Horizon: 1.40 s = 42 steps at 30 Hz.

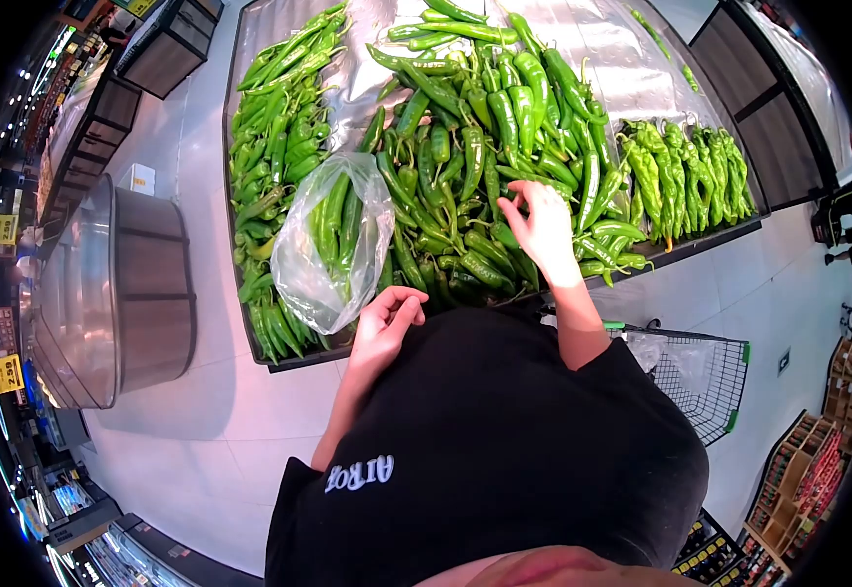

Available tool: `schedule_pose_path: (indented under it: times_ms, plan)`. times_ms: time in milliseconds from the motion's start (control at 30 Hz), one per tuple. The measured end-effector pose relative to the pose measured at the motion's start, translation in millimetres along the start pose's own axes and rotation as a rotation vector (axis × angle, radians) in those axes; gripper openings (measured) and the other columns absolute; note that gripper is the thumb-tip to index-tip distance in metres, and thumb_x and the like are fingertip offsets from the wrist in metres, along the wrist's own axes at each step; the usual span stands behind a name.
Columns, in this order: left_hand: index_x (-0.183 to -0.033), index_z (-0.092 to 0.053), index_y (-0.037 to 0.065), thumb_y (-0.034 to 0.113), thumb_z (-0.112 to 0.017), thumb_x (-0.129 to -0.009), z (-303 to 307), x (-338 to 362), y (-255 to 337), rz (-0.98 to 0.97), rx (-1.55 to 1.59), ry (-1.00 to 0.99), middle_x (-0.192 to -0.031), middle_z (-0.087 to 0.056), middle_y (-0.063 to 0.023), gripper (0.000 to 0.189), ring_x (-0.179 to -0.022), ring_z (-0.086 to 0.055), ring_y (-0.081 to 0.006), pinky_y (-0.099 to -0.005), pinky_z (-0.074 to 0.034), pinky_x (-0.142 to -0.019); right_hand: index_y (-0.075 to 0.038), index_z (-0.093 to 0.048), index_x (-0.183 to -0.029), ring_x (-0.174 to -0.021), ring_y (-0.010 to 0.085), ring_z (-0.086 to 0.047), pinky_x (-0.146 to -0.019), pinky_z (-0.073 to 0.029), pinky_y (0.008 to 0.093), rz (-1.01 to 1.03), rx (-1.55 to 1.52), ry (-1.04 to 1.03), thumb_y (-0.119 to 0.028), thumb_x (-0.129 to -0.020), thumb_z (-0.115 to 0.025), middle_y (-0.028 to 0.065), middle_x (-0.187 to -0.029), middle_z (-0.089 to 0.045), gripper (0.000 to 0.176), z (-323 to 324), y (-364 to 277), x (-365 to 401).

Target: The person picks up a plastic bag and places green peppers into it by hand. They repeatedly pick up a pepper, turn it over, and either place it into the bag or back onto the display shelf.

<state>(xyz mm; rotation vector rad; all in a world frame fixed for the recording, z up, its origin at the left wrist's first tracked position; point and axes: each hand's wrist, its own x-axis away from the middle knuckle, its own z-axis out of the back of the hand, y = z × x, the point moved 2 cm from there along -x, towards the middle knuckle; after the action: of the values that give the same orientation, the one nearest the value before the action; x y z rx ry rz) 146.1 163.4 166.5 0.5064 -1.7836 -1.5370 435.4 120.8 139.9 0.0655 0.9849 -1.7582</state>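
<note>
A clear plastic bag (294,249) with several long green peppers (333,220) in it rests on the pepper display, left of centre. Just right of the bag's lower end, my left hand (391,321) is at the display's front edge, its fingers curled in and nothing visible in them. My right hand (543,223) reaches over the heap of glossy green peppers (470,157), palm down. Its thumb and forefinger are apart and hold nothing that I can see; the other fingers are partly hidden.
Thin green peppers (279,127) lie along the left side, and wrinkled ones (685,176) stand in a row at right. A wire shopping cart (705,377) with plastic bags is at my right. A metal-sided display bin (147,293) stands across the floor at left.
</note>
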Motion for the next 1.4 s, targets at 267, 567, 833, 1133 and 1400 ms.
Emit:
schedule_pose_path:
  times_ms: [267,567,833,1133,1400]
  plan:
    - [-0.109,-0.064,0.000,0.016,-0.058,-0.102,-3.5,-5.2,1.0,0.010,-0.013,-0.031,-0.083,-0.063,-0.0009,0.018,-0.079,-0.058,-0.0072,-0.0219,-0.047,-0.076,-0.008,-0.067,-0.112,-0.078,0.0259,-0.060,-0.075,-0.042,0.0395,0.118,0.152,-0.159,-0.023,-0.082,-0.076,0.0057,-0.078,-0.063,0.035,-18.0,-7.8,6.9]
    - [-0.108,-0.064,0.000,0.016,-0.058,-0.102,-3.4,-4.4,-1.7,0.023,0.002,-0.017,-0.083,-0.063,-0.0012,0.019,-0.079,-0.058,-0.0078,-0.0228,-0.046,-0.077,-0.006,-0.066,-0.108,-0.080,0.0327,-0.066,-0.072,-0.052,0.0439,-0.078,0.063,-0.082,-0.027,-0.086,-0.073,0.0122,-0.079,-0.067,0.031,-36.7,-4.2,-27.9]
    - [-0.108,-0.064,0.000,0.016,-0.059,-0.101,-1.5,-2.4,-2.8,0.017,-0.028,-0.006,-0.083,-0.063,-0.0006,0.018,-0.079,-0.058,-0.0073,-0.0225,-0.046,-0.077,-0.002,-0.058,-0.091,-0.068,0.0387,-0.069,-0.062,-0.056,0.0485,-0.185,0.296,-0.056,-0.044,-0.087,-0.071,0.0191,-0.072,-0.069,0.044,-73.5,-1.0,-82.6]
    - [-0.120,-0.058,-0.002,0.009,-0.055,-0.101,-3.6,2.9,12.8,-0.077,0.028,0.022,-0.087,-0.064,-0.0046,0.022,-0.083,-0.059,-0.0114,-0.0258,-0.047,-0.080,-0.005,-0.066,-0.112,-0.062,0.0087,-0.057,-0.058,-0.046,0.0226,-0.031,-0.532,0.003,-0.009,-0.082,-0.077,0.0017,-0.075,-0.063,0.032,11.6,-77.2,-53.8]
    - [-0.138,-0.049,-0.001,-0.005,-0.066,-0.091,-6.7,10.1,35.0,-0.359,0.046,0.241,-0.113,-0.066,-0.0095,0.050,-0.102,-0.063,-0.0146,-0.0270,-0.049,-0.091,0.000,-0.053,-0.134,-0.081,0.0146,-0.069,-0.068,-0.056,0.0258,-0.191,-1.390,-0.574,0.003,-0.089,-0.069,0.0106,-0.109,-0.069,0.048,8.8,-84.3,8.9]
